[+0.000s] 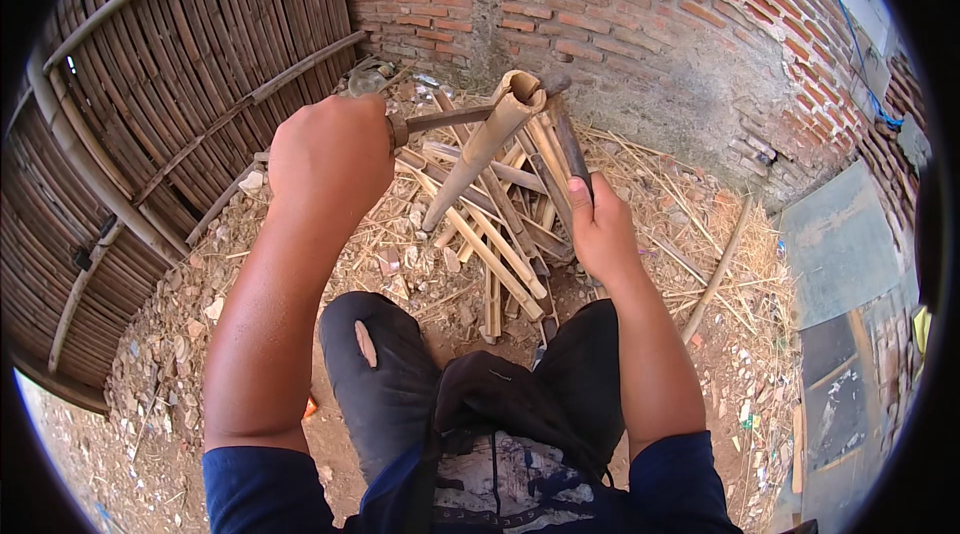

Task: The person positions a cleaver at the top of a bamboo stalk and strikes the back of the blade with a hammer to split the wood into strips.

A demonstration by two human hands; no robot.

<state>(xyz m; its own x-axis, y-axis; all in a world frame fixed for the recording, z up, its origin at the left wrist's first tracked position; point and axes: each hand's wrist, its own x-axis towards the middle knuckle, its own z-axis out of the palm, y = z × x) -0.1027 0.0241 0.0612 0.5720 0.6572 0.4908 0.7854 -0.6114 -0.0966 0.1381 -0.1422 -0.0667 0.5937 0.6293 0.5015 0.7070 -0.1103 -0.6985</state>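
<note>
My left hand (330,159) is closed on the handle of a blade (445,118) that runs right into the top of a split bamboo piece (480,149). The bamboo piece leans up and to the right, its open end at the top. My right hand (600,229) grips a dark stick (570,144) that stands upright just right of the bamboo piece. Below both hands lies a pile of split bamboo strips (495,254). My knees in dark trousers (385,374) are at the bottom.
A woven bamboo fence (170,104) curves along the left. A red brick wall (620,4) stands behind the pile. Straw and rubble (700,214) cover the dirt ground. A long stick (718,269) lies at right, and grey slabs (835,244) beyond it.
</note>
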